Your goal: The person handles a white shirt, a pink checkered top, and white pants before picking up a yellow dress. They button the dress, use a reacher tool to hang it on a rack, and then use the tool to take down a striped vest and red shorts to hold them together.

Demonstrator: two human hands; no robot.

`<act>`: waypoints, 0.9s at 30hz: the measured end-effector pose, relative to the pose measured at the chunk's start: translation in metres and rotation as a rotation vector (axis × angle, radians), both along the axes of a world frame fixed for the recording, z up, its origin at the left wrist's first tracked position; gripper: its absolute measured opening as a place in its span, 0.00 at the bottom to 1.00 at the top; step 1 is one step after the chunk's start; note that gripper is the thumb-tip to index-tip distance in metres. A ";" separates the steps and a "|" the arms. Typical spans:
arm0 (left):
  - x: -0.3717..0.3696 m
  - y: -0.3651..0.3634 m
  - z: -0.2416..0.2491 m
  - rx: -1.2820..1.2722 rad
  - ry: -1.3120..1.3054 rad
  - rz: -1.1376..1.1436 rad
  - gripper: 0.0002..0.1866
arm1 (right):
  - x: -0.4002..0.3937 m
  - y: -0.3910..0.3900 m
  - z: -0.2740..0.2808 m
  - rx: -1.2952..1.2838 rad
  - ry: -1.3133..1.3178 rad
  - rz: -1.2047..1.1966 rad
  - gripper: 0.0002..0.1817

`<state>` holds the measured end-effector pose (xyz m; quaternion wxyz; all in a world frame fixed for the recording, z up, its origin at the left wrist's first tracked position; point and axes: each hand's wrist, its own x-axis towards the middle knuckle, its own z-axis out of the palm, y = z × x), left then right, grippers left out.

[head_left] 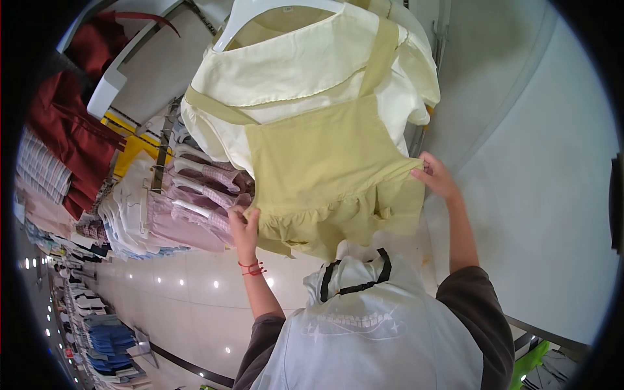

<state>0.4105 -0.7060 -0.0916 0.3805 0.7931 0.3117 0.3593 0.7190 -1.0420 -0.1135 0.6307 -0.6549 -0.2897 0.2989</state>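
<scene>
In front of me a child's outfit hangs on a white hanger [273, 9]. It has a cream short-sleeved blouse [286, 65] under a khaki pinafore [318, 153] with shoulder straps and a gathered skirt. My left hand [244, 229], with a red string bracelet [251, 268] at the wrist, pinches the pinafore's left side near the waist seam. At the opposite side of the waist, my right hand [434, 175] pinches the fabric between thumb and fingers. Between the two hands the pinafore's front is spread wide.
Pink garments [201, 195] on white hangers hang from a rail at the left, beside white clothes [123, 208]. Dark red garments [81, 143] hang farther left. A white wall panel [533, 195] stands at my right. Folded jeans [110, 341] lie lower left across the shiny floor [175, 305].
</scene>
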 end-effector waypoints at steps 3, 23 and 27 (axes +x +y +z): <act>0.003 -0.021 -0.010 0.220 -0.003 -0.268 0.25 | -0.030 0.002 0.011 0.040 0.038 -0.076 0.17; -0.026 -0.024 -0.092 -0.093 0.131 0.158 0.15 | -0.067 -0.067 -0.112 -0.351 -0.045 -0.543 0.13; -0.022 -0.034 -0.079 0.038 0.106 0.259 0.14 | -0.094 -0.071 -0.091 -0.400 0.149 -0.210 0.20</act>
